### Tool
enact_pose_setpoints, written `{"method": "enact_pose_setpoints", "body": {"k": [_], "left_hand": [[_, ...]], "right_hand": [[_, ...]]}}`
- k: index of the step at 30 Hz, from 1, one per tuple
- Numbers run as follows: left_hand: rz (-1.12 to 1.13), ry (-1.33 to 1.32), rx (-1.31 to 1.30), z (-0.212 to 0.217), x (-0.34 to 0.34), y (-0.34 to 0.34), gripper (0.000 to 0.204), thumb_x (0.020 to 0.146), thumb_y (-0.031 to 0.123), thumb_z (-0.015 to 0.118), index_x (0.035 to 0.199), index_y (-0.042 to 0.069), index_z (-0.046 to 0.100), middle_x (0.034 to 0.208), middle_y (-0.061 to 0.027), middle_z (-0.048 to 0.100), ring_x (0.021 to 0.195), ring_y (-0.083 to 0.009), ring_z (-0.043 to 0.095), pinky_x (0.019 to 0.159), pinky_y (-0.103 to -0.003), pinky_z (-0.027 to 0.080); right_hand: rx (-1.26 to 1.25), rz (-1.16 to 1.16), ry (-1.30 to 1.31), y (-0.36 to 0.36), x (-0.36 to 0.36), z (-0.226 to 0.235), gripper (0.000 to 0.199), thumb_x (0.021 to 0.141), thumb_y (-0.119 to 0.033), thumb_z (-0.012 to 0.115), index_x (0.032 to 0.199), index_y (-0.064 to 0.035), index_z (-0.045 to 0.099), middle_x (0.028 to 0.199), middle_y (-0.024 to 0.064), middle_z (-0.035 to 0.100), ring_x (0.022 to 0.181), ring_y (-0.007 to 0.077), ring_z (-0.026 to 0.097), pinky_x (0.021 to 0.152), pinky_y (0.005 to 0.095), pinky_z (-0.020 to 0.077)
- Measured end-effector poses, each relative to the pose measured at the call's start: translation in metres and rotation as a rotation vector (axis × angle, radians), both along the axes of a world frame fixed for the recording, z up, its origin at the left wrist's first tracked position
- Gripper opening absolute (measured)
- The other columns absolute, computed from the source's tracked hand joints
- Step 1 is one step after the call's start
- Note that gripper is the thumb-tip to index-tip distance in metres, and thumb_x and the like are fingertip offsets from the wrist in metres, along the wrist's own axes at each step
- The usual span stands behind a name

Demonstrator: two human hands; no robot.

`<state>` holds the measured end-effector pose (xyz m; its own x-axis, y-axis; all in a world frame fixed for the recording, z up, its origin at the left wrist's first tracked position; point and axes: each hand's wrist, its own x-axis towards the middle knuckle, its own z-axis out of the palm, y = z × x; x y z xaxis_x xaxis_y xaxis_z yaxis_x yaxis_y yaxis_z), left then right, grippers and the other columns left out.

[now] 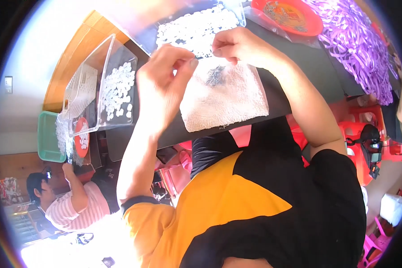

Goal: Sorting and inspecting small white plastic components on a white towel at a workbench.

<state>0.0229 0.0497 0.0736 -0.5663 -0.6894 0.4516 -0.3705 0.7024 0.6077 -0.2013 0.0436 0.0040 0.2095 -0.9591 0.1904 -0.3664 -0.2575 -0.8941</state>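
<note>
A pale towel (228, 105) lies on a dark table (319, 67), a small heap of thin grey pieces (215, 76) on its far half. At the towel's far edge, the left hand (165, 73) and right hand (239, 44) have fingers curled inward; whether they grip anything, I cannot tell. Beyond the towel are white pieces (192, 29); to its left, a clear bin (126, 53); beyond its right corner, a red bowl (316, 26).

Whether the left hand (160, 82) or the right hand (244, 47) holds anything above the terry towel (232, 105) is too small to tell. The thin dark pieces (215, 75) on the towel blur together. Beyond it, the hands partly hide the clear bin (242, 13); farther right, the upper edge cuts off the orange-red bowl (316, 27).
</note>
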Motion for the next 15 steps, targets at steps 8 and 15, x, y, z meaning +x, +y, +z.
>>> {"method": "enact_pose_setpoints", "body": {"k": [8, 15], "left_hand": [[0.106, -0.217, -0.108, -0.092, -0.016, -0.102, 0.011, 0.078, 0.011, 0.067, 0.087, 0.004, 0.069, 0.085, -0.0132, 0.068, 0.077, -0.0289, 0.066, 0.07, -0.036, 0.052], [0.102, -0.424, -0.294, -0.108, -0.028, -0.113, 0.009, 0.078, 0.013, 0.066, 0.084, 0.006, 0.067, 0.093, -0.0115, 0.064, 0.085, -0.0327, 0.062, 0.075, -0.041, 0.05]], "right_hand": [[0.137, -0.012, -0.143, -0.01, 0.004, -0.008, 0.012, 0.086, -0.011, 0.061, 0.08, 0.0001, 0.062, 0.061, 0.0025, 0.056, 0.049, 0.0088, 0.052, 0.046, 0.0249, 0.0397], [0.166, -0.025, -0.069, -0.007, 0.004, -0.004, 0.011, 0.088, -0.012, 0.061, 0.081, -0.003, 0.062, 0.061, 0.0, 0.054, 0.051, 0.0068, 0.05, 0.047, 0.0225, 0.0377]]}}
